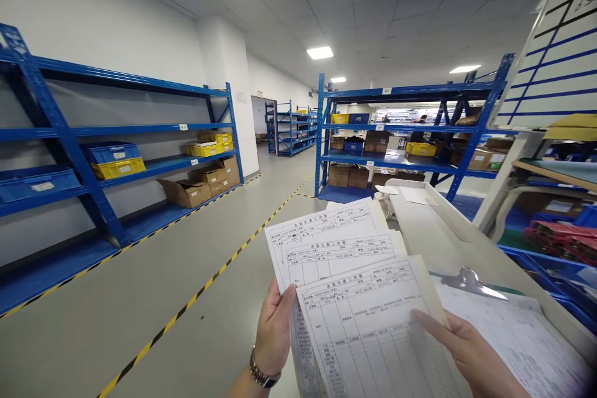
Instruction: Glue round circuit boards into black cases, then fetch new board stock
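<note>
Several printed paper forms are fanned out in front of me, each with a table and a heading in Chinese characters. My left hand, with a metal-band watch on its wrist, pinches their left edges between thumb and fingers. On the other side, my right hand grips the front sheet, thumb on its face and fingers behind. The lower ends of the sheets run out of view. To the right, a clipboard with a metal clip and written papers lies on a light-coloured surface.
A blue rack with bins and cardboard boxes lines the left wall. Another blue rack stands ahead. Yellow-black floor tape runs along the aisle. A whiteboard and red packages are at right.
</note>
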Available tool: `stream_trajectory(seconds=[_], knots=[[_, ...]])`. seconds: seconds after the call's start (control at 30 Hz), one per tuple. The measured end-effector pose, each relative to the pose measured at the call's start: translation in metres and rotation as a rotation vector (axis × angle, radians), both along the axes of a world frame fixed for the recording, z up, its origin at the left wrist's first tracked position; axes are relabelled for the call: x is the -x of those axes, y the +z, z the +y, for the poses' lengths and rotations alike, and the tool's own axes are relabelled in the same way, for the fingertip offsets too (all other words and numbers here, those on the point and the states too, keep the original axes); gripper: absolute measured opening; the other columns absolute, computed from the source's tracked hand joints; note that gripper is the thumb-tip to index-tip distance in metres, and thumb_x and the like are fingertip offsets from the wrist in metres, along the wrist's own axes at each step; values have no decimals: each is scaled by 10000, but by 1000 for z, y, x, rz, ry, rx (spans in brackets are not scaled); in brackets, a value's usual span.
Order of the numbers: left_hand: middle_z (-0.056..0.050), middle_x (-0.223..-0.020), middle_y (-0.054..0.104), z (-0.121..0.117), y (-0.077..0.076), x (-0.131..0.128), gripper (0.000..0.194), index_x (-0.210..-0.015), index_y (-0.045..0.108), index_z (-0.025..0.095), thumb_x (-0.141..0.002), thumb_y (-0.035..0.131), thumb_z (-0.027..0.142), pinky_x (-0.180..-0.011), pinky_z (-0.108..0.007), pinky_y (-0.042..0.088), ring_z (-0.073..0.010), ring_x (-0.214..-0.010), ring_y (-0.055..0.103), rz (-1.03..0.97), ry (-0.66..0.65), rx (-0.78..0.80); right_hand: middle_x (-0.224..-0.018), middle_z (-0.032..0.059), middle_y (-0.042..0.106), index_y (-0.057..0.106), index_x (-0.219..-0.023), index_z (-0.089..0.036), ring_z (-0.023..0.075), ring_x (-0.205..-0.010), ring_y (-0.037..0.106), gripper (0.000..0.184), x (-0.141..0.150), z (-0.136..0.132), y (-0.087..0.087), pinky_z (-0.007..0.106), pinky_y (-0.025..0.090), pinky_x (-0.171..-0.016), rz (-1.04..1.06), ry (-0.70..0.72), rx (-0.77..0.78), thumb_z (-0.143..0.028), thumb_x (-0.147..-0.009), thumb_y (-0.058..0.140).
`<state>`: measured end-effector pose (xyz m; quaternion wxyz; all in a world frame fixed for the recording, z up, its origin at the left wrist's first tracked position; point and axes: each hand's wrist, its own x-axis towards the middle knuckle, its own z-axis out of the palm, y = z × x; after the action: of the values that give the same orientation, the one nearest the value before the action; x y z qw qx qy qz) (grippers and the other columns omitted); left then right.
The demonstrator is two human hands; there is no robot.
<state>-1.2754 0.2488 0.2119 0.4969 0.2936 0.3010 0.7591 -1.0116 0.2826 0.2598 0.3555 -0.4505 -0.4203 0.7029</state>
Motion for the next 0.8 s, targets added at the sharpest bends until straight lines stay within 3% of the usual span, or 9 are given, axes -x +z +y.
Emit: stream_trajectory(seconds=[0.3, 0.57, 0.8], knots=[[-54, -1308, 494, 0, 2, -1, 484, -1297, 419, 302, -830, 540, 268, -968, -366, 423, -230, -1151, 498, -7, -26, -39, -953, 54, 691, 655, -985, -198, 258, -859, 639, 383, -4, 2, -4, 337, 520, -691, -12, 25, -15, -484, -739, 588], [-54, -1316, 486, -1, 1, 1, 497, -1292, 421, 321, -816, 556, 276, -961, -386, 427, -249, -1138, 510, 14, -52, -40, -963, 80, 686, 666, -952, -175, 276, -885, 633, 411, 0, -2, 4, 352, 522, -706, -35, 54, -10, -510, -728, 583], [-68, -1299, 503, -1, 2, 1, 528, -1299, 419, 302, -798, 580, 268, -978, -396, 412, -259, -1139, 508, 10, -53, -54, -958, 72, 686, 657, -993, -183, 262, -915, 622, 341, -2, 0, 1, 345, 513, -719, 83, 69, 32, -435, -780, 571]])
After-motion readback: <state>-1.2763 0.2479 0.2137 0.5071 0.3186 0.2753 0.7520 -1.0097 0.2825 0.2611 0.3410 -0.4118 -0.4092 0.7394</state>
